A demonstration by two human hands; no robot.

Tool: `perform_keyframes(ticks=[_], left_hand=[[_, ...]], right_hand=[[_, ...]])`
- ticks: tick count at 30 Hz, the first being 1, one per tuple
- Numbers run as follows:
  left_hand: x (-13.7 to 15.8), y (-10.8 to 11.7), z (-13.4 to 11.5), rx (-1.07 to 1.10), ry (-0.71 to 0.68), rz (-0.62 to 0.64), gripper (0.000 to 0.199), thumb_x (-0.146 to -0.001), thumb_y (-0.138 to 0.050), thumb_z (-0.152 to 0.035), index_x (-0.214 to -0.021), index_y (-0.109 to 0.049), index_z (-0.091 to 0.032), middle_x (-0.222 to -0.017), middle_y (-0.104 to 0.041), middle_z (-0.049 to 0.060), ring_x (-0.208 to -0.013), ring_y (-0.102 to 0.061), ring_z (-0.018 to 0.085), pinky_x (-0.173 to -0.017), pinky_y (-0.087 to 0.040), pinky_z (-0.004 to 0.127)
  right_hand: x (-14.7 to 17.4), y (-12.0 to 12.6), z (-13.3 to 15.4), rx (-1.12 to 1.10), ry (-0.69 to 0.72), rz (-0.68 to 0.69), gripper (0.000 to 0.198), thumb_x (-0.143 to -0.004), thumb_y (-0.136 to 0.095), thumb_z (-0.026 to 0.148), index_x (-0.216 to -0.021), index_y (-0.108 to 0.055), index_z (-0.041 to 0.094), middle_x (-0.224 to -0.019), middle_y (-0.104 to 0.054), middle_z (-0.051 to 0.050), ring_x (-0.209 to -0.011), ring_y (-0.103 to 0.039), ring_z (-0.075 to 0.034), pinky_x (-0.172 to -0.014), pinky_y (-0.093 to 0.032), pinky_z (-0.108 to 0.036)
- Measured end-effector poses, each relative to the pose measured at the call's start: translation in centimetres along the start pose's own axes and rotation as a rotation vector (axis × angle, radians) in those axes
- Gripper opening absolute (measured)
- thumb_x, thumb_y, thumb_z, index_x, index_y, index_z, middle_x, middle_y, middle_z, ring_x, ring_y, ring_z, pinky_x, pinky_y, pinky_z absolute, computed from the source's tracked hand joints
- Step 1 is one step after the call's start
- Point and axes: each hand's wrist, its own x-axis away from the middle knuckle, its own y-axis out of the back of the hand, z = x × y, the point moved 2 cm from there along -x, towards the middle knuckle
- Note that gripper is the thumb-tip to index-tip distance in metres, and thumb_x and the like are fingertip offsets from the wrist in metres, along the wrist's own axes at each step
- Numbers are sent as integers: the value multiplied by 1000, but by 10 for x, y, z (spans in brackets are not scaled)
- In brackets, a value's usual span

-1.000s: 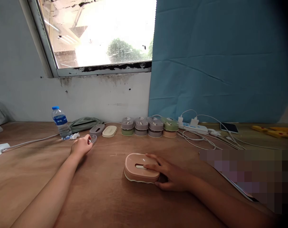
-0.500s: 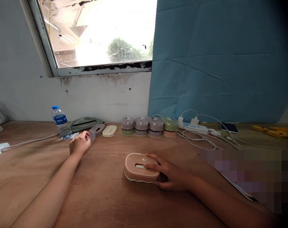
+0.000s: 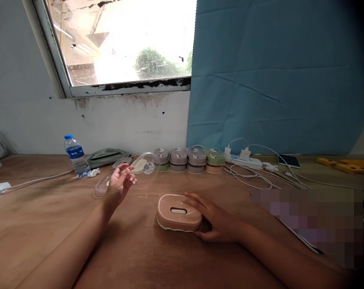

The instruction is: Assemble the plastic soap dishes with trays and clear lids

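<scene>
My left hand [image 3: 121,180] is raised above the table, its fingers closed on the edge of a clear plastic cover [image 3: 142,155] with a round printed sticker. In front of me lies a pinkish-tan oval box [image 3: 165,208] with a pale rim at its base and a slot in its top. My right hand [image 3: 213,218] grips the right end of this box, fingers over the top and thumb at the near side. Another clear plastic cover [image 3: 102,184] rests on the table left of my left hand, partly behind the wrist.
Stacked oval boxes [image 3: 178,156] in grey, green and tan line the wall. A cream lid [image 3: 137,166], a grey slotted piece [image 3: 118,161], a green pouch [image 3: 108,155] and a water bottle [image 3: 76,156] stand left. Cables, a power strip [image 3: 245,161] and a phone [image 3: 288,161] lie right.
My left hand has moved right and lifted a clear cover off the table. My right index finger has shifted back from the slot; the tan box has stayed in place.
</scene>
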Motion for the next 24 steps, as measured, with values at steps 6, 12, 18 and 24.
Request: perform_keyframes(ticks=[6,12,18,24], left_hand=[[31,-41,9,307,264,220,34,-70,-64,-22,-97,-44,-22,-85,-52,-1,-51,-42,3,-48,-39,19],[51,-60,14,176,189,402,24,-74,-61,-20,-86,-41,-21,-84,-52,-3,-59,-56,7,-63,-47,28],[83,-83,13,-136,5,567,21,-73,-61,-14,-78,-41,-19,-86,-57,-1,-73,-59,10,-67,-48,25],[95,-97,15,-355,-225,688,13,-72,-61,-18,-69,-49,-17,-81,-64,3,-84,-60,16,-82,-46,34]], right_hand=[[2,1,5,-4,36,-165,87,-65,-62,40,-135,-15,18,-137,-25,-14,-126,-24,-29,-101,-26,-43],[1,-5,14,-88,21,-255,85,-68,-61,39,-135,-10,20,-132,-33,-14,-123,-29,-30,-100,-27,-46],[-2,-13,26,-464,-107,-348,99,-64,-62,55,-133,0,21,-135,-25,-17,-126,-24,-31,-102,-24,-48],[-4,-16,37,-683,-142,-564,89,-62,-63,55,-125,-7,28,-124,-33,-14,-119,-34,-28,-96,-32,-47]])
